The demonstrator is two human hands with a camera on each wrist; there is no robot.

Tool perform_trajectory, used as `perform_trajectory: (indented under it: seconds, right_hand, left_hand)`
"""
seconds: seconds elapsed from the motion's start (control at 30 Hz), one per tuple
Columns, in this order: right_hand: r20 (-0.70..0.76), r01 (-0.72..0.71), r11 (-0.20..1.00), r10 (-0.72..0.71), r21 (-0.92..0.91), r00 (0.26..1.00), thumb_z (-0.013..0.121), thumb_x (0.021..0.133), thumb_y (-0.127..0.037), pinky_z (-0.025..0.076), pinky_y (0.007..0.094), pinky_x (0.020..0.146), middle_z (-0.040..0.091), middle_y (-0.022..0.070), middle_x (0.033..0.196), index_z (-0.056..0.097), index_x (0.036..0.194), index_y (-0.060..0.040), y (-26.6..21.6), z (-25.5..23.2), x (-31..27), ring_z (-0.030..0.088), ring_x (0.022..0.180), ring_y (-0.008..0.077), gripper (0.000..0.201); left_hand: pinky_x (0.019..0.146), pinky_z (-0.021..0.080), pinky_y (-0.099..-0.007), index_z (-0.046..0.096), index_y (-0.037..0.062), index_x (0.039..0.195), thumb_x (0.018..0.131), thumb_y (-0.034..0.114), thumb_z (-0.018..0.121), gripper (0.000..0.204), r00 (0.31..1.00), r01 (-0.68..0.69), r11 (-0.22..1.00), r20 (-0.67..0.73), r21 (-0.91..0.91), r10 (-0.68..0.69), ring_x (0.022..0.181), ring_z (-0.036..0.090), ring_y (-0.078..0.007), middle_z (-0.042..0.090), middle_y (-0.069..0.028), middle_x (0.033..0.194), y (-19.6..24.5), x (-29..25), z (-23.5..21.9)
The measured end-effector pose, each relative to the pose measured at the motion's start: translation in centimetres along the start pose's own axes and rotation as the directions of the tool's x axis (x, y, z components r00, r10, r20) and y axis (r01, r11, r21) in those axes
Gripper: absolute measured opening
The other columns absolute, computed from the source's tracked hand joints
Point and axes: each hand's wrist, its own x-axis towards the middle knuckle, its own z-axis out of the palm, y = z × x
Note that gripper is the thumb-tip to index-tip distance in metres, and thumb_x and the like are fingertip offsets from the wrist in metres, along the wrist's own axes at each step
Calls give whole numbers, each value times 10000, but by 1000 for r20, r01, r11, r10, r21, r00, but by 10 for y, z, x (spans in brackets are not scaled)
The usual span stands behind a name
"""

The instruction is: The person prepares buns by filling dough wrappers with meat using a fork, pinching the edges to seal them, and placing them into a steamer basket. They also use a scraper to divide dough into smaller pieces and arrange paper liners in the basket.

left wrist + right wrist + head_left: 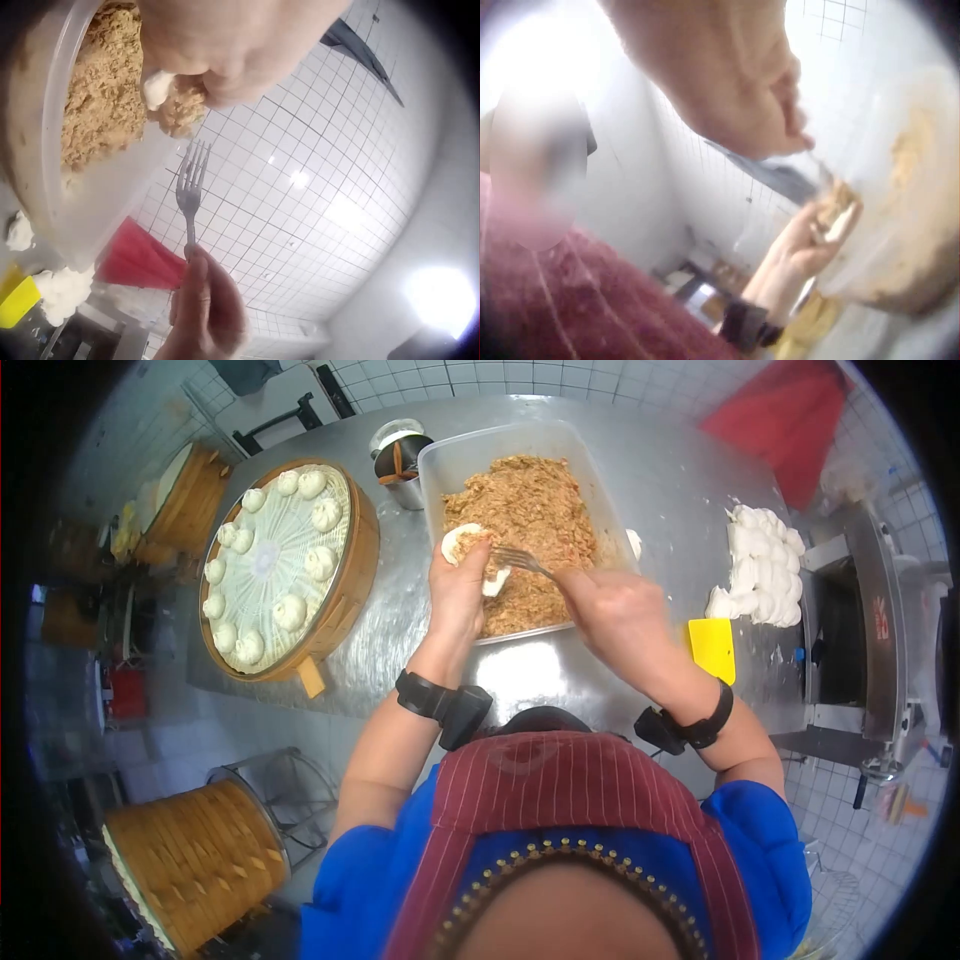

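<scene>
My left hand point(458, 592) holds a white dough wrapper point(462, 540) with brown filling on it, over the near left part of a clear plastic tub point(432, 480). Minced filling point(530, 510) lies heaped in the tub. Between the thumb and fingers of my right hand point(622, 622) is the handle of a metal fork point(520, 560), its tines at the filling on the wrapper. In the left wrist view the fork point(190, 196) points at the filling point(180, 109) in the left hand point(232, 52). The right wrist view is blurred.
A round bamboo steamer point(345, 600) with several pleated buns stands at the left. Behind the left hand is a metal pot point(405, 490). White dough pieces point(765, 565) and a yellow scraper point(711, 650) lie at the right on the metal table point(680, 470).
</scene>
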Motion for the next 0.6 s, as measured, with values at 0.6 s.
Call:
perform_trajectory:
  seconds: [0.6]
  right_hand:
    - [318, -361, 773, 217, 521, 923, 666, 767, -213, 484, 322, 720, 618, 128, 938, 671, 976, -39, 40, 44, 20, 607, 833, 230, 272]
  left_hand:
    - [898, 516, -469, 431, -34, 1230, 898, 54, 501, 351, 857, 489, 785, 376, -380, -352, 1109, 551, -346, 538, -199, 1205, 32, -31, -8]
